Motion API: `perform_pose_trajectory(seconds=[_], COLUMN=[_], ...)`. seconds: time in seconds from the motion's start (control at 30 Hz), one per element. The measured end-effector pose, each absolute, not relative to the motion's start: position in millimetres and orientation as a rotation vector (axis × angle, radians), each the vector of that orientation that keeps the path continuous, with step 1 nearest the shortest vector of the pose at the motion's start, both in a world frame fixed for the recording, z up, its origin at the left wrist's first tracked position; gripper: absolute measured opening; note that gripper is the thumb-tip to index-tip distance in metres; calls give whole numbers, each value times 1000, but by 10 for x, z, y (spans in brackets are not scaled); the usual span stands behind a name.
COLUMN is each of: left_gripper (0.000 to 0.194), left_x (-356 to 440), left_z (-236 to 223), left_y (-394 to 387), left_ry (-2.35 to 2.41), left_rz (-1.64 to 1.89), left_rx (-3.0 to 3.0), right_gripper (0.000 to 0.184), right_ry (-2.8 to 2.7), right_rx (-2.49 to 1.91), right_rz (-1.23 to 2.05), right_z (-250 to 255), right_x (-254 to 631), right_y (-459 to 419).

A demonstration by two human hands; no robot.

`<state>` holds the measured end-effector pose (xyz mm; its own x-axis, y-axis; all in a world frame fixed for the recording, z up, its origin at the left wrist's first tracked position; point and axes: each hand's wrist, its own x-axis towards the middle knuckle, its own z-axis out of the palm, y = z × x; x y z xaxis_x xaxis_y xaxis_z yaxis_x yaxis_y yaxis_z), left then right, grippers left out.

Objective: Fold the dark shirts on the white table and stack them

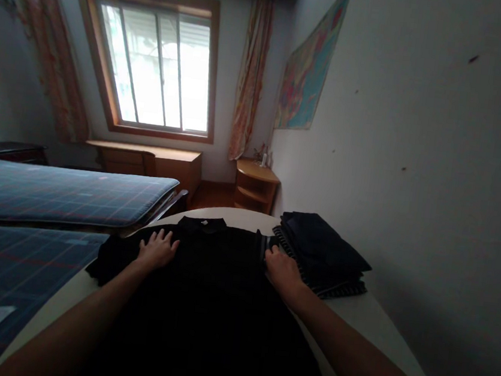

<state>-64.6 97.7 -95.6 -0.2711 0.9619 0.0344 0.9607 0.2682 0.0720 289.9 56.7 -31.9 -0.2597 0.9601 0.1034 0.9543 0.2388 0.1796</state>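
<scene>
A black collared shirt (210,304) lies spread over the white table (378,341), its collar at the far edge and its lower part running towards me. My left hand (158,250) rests flat with fingers spread on the shirt's left shoulder. At the right side, the sleeve (263,247) is turned inward over the body and shows a grey stripe. The fingers of my right hand (283,269) are closed on that sleeve. Just right of this hand sits a stack of folded dark clothes (320,247), with striped cloth underneath.
A bed with a blue plaid mattress (64,194) stands to the left, against the table's side. A wall (434,203) runs close along the right. Beyond the table are a wooden corner shelf (256,170), a low wooden desk (177,155) and a window (155,68).
</scene>
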Motion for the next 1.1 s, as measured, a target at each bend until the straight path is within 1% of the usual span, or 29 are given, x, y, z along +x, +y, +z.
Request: perform_pose_trajectory(seconds=[0.1,0.17,0.3,0.4,0.5,0.57,0.63,0.7,0.77,0.9,1.1], left_gripper=[64,66,68,65,63,65,67,70,73,75,73], left_x=[-718,-721,-682,-658,-638,-624,-605,-571,-520,-371,-207], left_z=[-949,-977,-1058,-1062,-1018,-991,-978,-981,-991,-1015,-1022], left_y=[1000,993,953,931,914,900,891,899,933,1093,1411], left_ry=[2556,2582,2633,2584,2490,2461,2449,2438,2413,2346,2310], left_rz=[131,151,254,291,237,176,127,95,85,114,215], left_rx=[1779,1762,1840,1954,2032,2040,2033,2021,2018,2032,2068], right_gripper=[37,39,41,39,39,41,52,63,67,68,67], right_ry=[2435,2397,2274,2230,2373,2555,2635,2583,2519,2437,2382], right_rx=[1930,1983,2071,2090,2030,1969,1970,2017,2055,2126,2242], right_rz=[493,535,459,435,443,353,125,-109,-238,-282,-245], right_z=[-161,-93,-143,-260,-391,-506,-642,-767,-851,-889,-892], right_x=[2880,2870,2754,2566,2370,2281,2247,2270,2338,2498,2587], right_y=[759,894,1098,1134,1091,1050,1023,1026,1061,1178,1322])
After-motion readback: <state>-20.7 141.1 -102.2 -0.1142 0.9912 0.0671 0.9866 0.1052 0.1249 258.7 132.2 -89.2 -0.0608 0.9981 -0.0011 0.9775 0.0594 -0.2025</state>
